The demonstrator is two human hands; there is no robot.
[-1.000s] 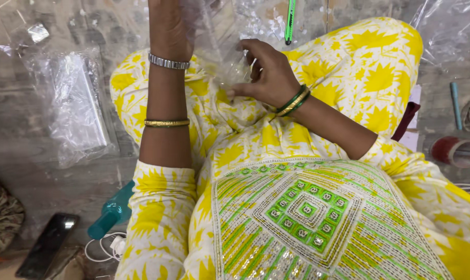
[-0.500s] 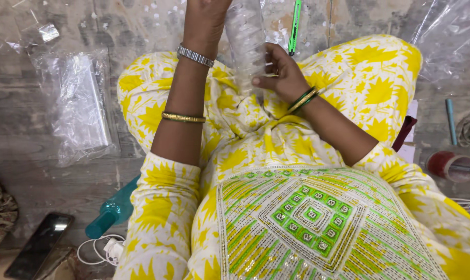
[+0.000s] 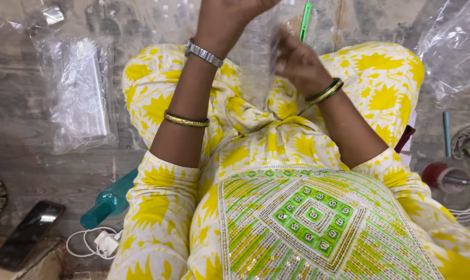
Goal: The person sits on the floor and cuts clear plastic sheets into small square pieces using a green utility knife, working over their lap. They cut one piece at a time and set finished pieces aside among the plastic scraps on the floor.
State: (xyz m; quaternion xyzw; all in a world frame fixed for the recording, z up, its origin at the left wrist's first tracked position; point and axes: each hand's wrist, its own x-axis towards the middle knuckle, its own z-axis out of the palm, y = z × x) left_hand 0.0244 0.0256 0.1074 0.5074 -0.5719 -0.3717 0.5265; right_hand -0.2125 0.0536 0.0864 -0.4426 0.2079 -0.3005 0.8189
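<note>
Upper centre of frame: a clear plastic bag [image 3: 258, 57] held up between both hands, above the lap; thin, see-through, crinkled, its lower edge hanging toward the yellow-printed cloth of the knees.

Left hand [image 3: 227, 15] at top centre, raised, wrist bent; fingers closed around the bag's upper left part, though the tips run out of the frame's top edge; a metal watch [image 3: 204, 53] on the wrist, a gold bangle [image 3: 186, 120] lower on the forearm.

Right hand [image 3: 300, 65] just right of centre, lower than the left; it lies behind the film, fingers curled and pinching the bag's right side; the plastic blurs the fingertips, so the exact grip is not clear; green and gold bangles [image 3: 325, 91] at that wrist.

A green pen [image 3: 305, 19] stands at the top edge, just above the right hand.

Left of frame: a flat stack of clear bags [image 3: 79, 91] on the grey floor [image 3: 48, 171]; lower left, a teal bottle [image 3: 108, 203], a white charger with cable [image 3: 103, 242], a dark phone [image 3: 25, 234].

Right edge: a red tape roll [image 3: 442, 175]; more loose plastic [image 3: 452, 49] at upper right.
</note>
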